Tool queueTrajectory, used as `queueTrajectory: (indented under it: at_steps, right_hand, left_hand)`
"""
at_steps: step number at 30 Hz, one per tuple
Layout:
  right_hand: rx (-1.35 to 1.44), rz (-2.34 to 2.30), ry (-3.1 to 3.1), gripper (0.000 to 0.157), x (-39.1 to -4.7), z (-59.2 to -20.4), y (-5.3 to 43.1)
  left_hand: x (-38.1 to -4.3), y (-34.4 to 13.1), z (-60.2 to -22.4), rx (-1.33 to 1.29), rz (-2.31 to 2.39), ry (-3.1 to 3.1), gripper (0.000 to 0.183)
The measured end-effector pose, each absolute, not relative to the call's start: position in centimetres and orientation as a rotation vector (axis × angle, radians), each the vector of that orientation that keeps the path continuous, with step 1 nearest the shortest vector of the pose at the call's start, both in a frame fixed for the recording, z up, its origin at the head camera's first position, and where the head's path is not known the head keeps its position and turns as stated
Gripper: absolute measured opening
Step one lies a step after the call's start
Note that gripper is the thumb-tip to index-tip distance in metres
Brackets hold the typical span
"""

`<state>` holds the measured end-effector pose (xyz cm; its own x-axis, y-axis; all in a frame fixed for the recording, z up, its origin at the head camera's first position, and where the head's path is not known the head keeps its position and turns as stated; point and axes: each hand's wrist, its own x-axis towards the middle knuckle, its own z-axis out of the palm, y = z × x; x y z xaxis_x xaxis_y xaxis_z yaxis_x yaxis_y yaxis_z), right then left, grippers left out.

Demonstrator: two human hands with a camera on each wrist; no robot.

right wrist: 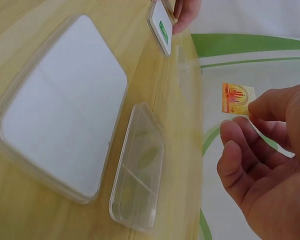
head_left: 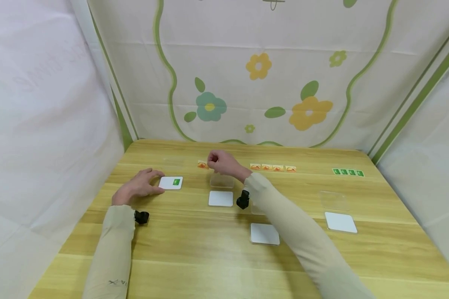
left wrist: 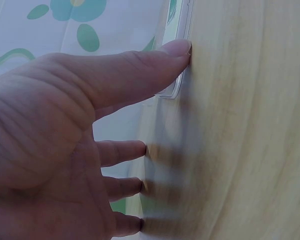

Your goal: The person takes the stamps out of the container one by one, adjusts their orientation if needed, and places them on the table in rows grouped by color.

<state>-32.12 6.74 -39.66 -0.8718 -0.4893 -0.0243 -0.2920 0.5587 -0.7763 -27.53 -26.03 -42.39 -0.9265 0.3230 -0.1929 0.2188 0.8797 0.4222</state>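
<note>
My left hand point(head_left: 141, 183) holds a white card in a clear case point(head_left: 167, 185) by its left end, thumb and a finger at its edges. A small green sticker point(head_left: 176, 182) sits on the right part of that card. In the left wrist view the thumb point(left wrist: 140, 70) presses the case's edge, while the other fingers are spread down to the table. Between thumb and fingertip, my right hand point(head_left: 226, 164) pinches a small orange-printed sticker point(right wrist: 236, 99), raised over the far part of the table. Below that hand lie a clear lid point(head_left: 222, 181) and a white cased card point(head_left: 220, 199).
Several orange stickers point(head_left: 267, 167) form a row at the back, and several green stickers point(head_left: 344, 172) lie farther right. Two more white cased cards point(head_left: 265, 234) point(head_left: 341, 222) rest nearer, with a clear lid point(head_left: 334, 201) behind the right one. A fabric wall point(head_left: 232, 131) borders the back.
</note>
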Motion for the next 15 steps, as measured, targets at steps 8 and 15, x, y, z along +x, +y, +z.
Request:
queueTrajectory:
  at_steps: [8, 15]
  right_hand:
    - [-0.621, -1.192, 2.583, 0.009, -32.3, -39.9, 8.0]
    - [-0.616, -1.177, 2.605, 0.01, -32.7, -39.9, 9.0]
  left_hand:
    - [-27.4, -25.9, -42.3, 0.425, 0.565, 2.798, 0.064]
    - [-27.2, -25.8, -42.2, 0.425, 0.571, 2.795, 0.063]
